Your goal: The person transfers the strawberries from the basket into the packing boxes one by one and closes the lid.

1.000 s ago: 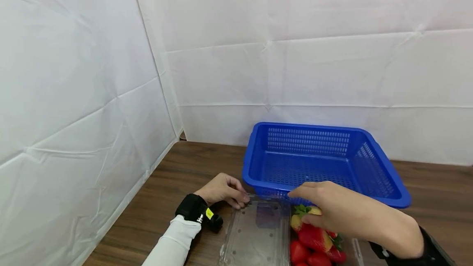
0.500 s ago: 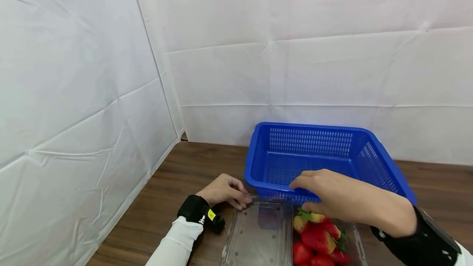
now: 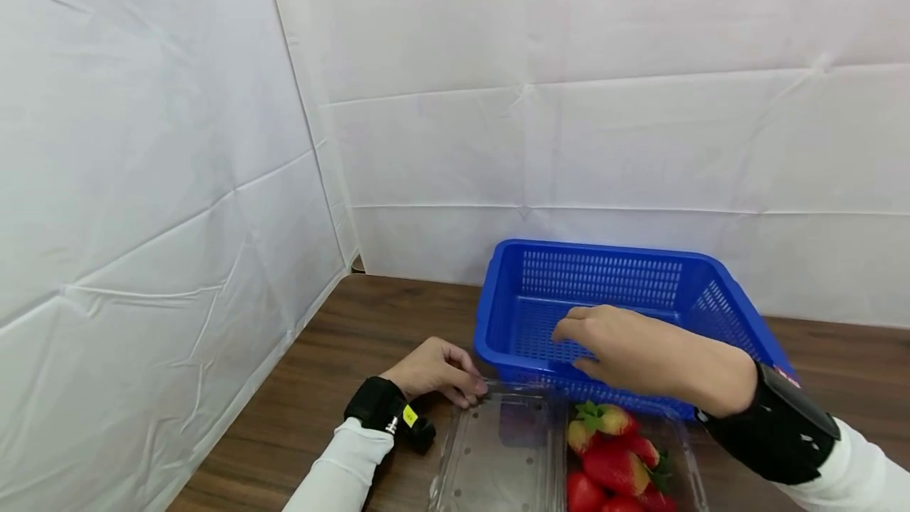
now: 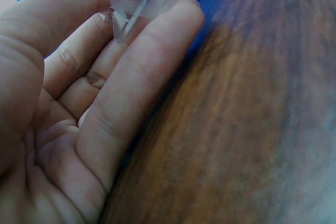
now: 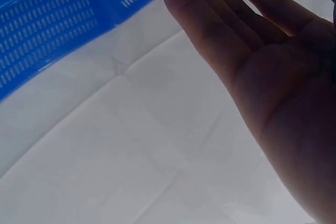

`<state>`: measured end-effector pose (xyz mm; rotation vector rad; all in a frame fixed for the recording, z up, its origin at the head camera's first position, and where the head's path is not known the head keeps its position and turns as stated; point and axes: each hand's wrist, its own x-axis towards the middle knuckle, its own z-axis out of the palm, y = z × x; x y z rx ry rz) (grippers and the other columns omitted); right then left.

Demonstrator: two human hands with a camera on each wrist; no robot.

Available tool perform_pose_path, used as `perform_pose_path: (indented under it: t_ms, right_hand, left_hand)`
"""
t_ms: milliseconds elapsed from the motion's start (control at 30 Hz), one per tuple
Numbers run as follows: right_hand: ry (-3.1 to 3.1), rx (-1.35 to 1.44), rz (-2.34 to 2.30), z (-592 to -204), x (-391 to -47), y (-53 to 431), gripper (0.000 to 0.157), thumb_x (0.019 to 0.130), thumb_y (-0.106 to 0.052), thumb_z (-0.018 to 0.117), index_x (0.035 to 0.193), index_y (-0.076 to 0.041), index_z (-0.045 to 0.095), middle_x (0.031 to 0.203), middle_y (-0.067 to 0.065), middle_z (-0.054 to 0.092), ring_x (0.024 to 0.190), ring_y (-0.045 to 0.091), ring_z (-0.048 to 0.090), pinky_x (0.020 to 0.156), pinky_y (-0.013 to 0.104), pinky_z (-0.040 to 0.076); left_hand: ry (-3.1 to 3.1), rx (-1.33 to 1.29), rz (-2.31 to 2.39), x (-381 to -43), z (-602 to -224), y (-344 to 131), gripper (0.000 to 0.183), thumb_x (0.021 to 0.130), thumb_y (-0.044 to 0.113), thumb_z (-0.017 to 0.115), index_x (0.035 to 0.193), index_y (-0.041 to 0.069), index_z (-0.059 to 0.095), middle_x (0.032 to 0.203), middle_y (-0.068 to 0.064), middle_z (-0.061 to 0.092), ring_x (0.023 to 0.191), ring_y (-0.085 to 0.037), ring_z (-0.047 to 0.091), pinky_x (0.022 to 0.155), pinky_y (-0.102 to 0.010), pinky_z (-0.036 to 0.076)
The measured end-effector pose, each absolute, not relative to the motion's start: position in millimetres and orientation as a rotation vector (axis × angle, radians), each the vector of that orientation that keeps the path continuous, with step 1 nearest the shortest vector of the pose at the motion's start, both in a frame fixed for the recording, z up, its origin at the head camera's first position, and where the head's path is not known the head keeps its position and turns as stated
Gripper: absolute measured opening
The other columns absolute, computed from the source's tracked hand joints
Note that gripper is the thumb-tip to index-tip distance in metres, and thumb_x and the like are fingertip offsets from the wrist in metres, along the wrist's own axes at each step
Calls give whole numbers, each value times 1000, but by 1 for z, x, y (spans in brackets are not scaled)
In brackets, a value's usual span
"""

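In the head view my left hand (image 3: pixel 439 374) pinches the far left corner of the clear plastic lid (image 3: pixel 490 457), which lies folded out beside its box. The left wrist view has the lid's clear edge (image 4: pixel 122 24) between thumb and fingers. Red strawberries (image 3: pixel 614 464) with pale tips and green leaves fill the clear plastic box (image 3: pixel 693 468) on the right. Above the near side of the blue basket (image 3: pixel 490 330) is my right hand (image 3: pixel 633 350), its fingers loosely extended. The right wrist view shows the right palm (image 5: pixel 278 72) with nothing held in it.
A brown wooden table (image 3: pixel 412 299) carries the basket and box. White sheeting (image 3: pixel 604 141) stands behind the basket, and more of it (image 3: pixel 178 259) on the left. The basket's near rim adjoins the box's far edge.
My right hand has risen from the strawberries and moved forward over the basket. The left hand keeps its grip on the lid, and the strawberries stay in the box.
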<state>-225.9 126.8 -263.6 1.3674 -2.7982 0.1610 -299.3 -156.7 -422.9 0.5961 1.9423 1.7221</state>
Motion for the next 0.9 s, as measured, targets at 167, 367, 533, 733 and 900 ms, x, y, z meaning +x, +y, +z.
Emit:
perform_pose_path:
  t_ms: [167,367,533,733,900]
  right_hand:
    - [-2795,1398,135,-266,-238,124,26,84,-1,69,110,-7,66,107,8,68,96,20,64,79,37,60]
    - [-2882,1375,123,-268,-249,120,25,86,-7,70,111,-8,66,109,8,68,100,22,62,83,39,58]
    - [-2931,1377,116,-270,-256,117,26,86,-9,70,113,-8,66,111,7,68,103,22,61,87,42,57]
    - [-2948,1393,89,-274,-264,111,25,86,-9,70,110,-8,68,108,6,70,98,17,63,86,39,58]
    - [-3002,1360,59,-273,-271,106,24,85,-9,70,110,-10,68,107,4,70,90,10,61,84,37,58]
  left_hand:
    - [1938,595,1724,-301,-423,-157,15,79,6,75,87,-5,71,85,-15,73,69,-21,68,63,-31,62]
    - [1926,605,1735,-301,-423,-157,14,80,5,74,88,-6,70,87,-15,73,70,-21,69,63,-31,62]
    - [1923,598,1735,-301,-422,-155,14,80,5,75,88,-6,70,87,-15,74,70,-21,69,64,-31,62]
    - [1928,587,1735,-302,-421,-154,14,80,5,75,88,-6,71,87,-15,74,70,-21,69,63,-31,62]
    - [1936,579,1736,-303,-422,-155,14,79,4,75,88,-6,70,86,-15,74,69,-21,68,63,-31,62]
